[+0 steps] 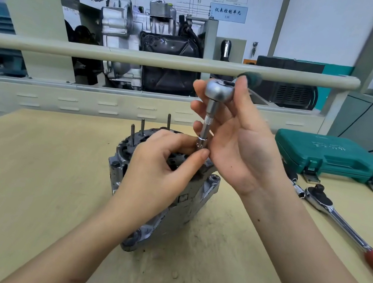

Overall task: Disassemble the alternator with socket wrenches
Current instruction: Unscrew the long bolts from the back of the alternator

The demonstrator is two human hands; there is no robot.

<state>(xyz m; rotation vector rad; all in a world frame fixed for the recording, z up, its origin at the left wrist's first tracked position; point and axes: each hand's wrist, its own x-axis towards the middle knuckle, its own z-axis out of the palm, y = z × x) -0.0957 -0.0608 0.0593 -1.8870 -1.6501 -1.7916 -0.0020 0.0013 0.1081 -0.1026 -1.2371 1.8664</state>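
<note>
At frame centre on the wooden table [30,178] stands the grey, grimy alternator [160,198], three studs upright. The left hand [162,169] pinches the socket [199,144]; the right hand [240,144] grips the small ratchet [217,90]. The wall sign [227,12] reads 仪表控制单元.

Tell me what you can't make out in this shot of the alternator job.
- Head view: the socket tip is hidden by the left hand fingers pinching it.
- The ratchet handle is blurred behind the right hand.
- The alternator top is largely covered by the left hand.
- The second ratchet is cut off at the right edge.
</note>
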